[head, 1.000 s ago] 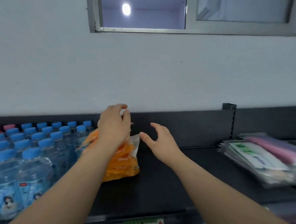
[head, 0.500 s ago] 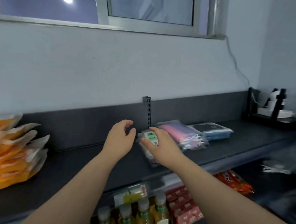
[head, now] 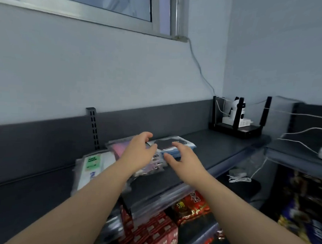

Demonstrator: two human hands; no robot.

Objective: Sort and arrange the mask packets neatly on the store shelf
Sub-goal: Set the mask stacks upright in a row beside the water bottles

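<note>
Mask packets lie in loose piles on the dark top shelf (head: 219, 147). A white packet with a green label (head: 93, 165) lies at the left, a pink packet (head: 117, 149) behind my left wrist, and a packet of black masks with a blue edge (head: 174, 143) at the right. My left hand (head: 139, 150) hovers over the pink pile with fingers loosely curved, holding nothing. Beside it, my right hand (head: 182, 159) is spread just in front of the black packet, not gripping anything.
A black router (head: 236, 128) and a white camera (head: 235, 110) with cables stand at the shelf's far right end. Red snack packets (head: 190, 206) and small red boxes (head: 152, 233) fill the shelf below. A slotted upright (head: 93, 126) rises behind the packets.
The view swung right from the water bottles and orange bags to the mask piles. My left hand let go of the orange bag; both hands now reach over the pink and black packets.
</note>
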